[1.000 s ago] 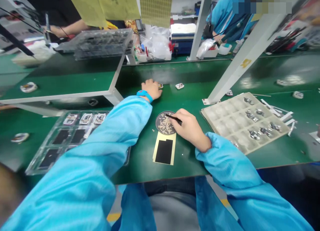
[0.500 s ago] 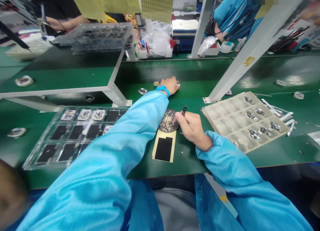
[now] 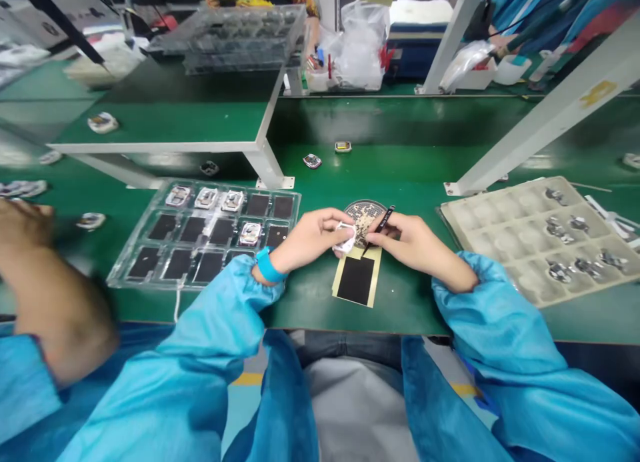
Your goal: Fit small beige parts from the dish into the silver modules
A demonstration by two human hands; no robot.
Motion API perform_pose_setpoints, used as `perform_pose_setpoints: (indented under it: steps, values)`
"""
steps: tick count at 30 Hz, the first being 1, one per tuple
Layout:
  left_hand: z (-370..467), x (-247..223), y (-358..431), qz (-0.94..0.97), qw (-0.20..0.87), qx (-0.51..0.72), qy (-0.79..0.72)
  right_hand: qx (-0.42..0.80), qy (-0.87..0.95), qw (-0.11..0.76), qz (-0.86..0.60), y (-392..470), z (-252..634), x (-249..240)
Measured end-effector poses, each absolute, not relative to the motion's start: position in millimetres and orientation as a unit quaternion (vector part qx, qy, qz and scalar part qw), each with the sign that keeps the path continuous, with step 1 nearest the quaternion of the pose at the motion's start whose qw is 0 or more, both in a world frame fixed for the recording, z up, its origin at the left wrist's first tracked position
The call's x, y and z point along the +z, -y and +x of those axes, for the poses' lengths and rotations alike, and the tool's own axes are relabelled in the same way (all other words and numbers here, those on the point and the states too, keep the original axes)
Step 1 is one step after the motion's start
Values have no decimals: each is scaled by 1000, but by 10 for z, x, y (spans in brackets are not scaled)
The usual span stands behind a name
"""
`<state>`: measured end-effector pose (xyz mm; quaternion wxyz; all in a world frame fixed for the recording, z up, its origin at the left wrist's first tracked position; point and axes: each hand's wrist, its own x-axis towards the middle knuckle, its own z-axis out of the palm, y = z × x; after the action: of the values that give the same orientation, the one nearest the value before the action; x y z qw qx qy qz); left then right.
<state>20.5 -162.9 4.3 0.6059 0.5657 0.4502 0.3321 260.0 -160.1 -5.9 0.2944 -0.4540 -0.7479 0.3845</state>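
Note:
Between thumb and fingers, my left hand (image 3: 313,235) holds a small white case part (image 3: 346,239). My right hand (image 3: 413,241) pinches black tweezers (image 3: 384,221), their tip pointing down beside the white part. Behind both hands lies a round dark dish (image 3: 367,207) with many tiny beige pieces. A black sheet on yellow backing (image 3: 355,281) lies flat just in front of the dish. To the left, a clear tray (image 3: 117,265) has black pads and several white case parts. On the right is a beige tray (image 3: 480,215) with several metallic parts.
A co-worker's arm (image 3: 55,295) rests at the far left. Two case parts (image 3: 343,147) lie behind the dish. A raised shelf (image 3: 165,115) stands at the back left, and a slanted white post (image 3: 530,102) rises at the right. White strips (image 3: 613,217) lie beyond the beige tray.
My left hand has come back from the rear of the table with a white case part, now beside the tweezers. The view has shifted, and a co-worker's arm shows more at left.

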Motion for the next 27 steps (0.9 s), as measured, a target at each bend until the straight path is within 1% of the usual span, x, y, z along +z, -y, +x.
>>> perform_pose_setpoints:
  steps: [4,11,13,15,18,20,27]
  values:
    - [235,-50,1788,549,599,343,-472,384,741,298,-464,1585,2582,-101]
    - [238,-146,1827,590,578,279,-489,420,718,310,-460,1589,2574,-80]
    - [240,-203,1842,599,567,288,-487,432,708,325,-454,1603,2580,-45]
    - [248,-234,1852,595,562,313,-483,433,696,360,-446,1625,2582,-5]
    - [257,-228,1851,574,564,341,-487,395,687,435,-427,1674,2566,38]
    - [257,-210,1845,564,568,345,-490,352,705,466,-403,1708,2541,45]
    - [241,-208,1837,563,563,348,-495,243,780,485,-313,1756,2468,30]
